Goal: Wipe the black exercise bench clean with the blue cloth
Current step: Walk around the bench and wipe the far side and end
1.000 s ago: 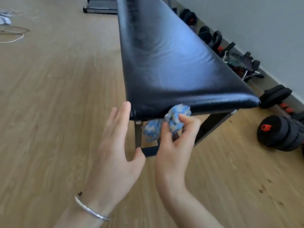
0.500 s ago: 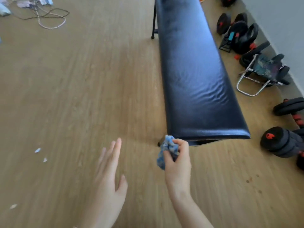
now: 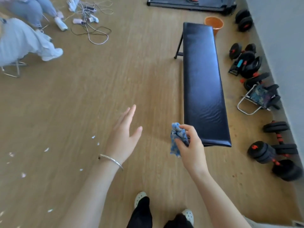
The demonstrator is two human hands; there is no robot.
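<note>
Bench (image 3: 203,83) padding is glossy black vinyl, a long narrow rectangle with rounded edges, faintly rippled near its near end. It stands on the wood-plank floor (image 3: 82,99), with one thin black leg (image 3: 179,45) showing at its far left corner; the other supports are hidden under the pad. The cloth (image 3: 176,139), a crumpled blue-and-white mottled rag, hangs just off the bench's near left corner, apart from the vinyl. The right hand (image 3: 191,145) has its fingers (image 3: 185,129) pinched on the cloth's upper part. The left hand (image 3: 124,135) is spread flat over the floor with nothing in it, a thin silver bangle (image 3: 111,161) at the wrist. Black dumbbells (image 3: 271,150) with red marks lie along the grey wall. Small white scraps (image 3: 46,149) dot the floor at the left, too blurred to identify.
</note>
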